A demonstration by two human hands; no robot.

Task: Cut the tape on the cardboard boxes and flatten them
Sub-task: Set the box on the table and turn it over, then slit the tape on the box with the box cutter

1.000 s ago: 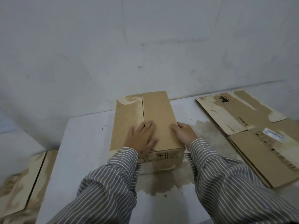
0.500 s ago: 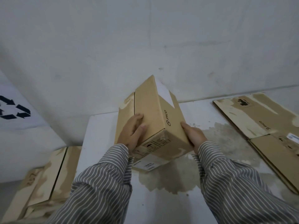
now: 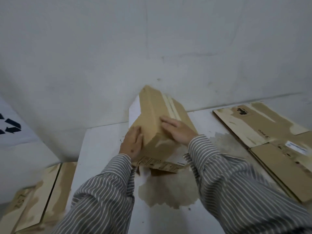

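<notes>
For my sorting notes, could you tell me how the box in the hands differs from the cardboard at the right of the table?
The box is still a closed, full shape, tilted up on an edge; the cardboard lies flat on the table. The left hand and right hand press on the box; nothing touches the cardboard. Both are brown with pale torn patches.

box (image 3: 152, 119) brown | sleeves (image 3: 108, 188) grey, white stripes | table (image 3: 101, 142) white, tan stain | wall (image 3: 152, 39) pale grey

"PICO" is printed on the flattened cardboard (image 3: 263, 125) at right; a recycling symbol (image 3: 11, 128) marks the white surface at left.
</notes>
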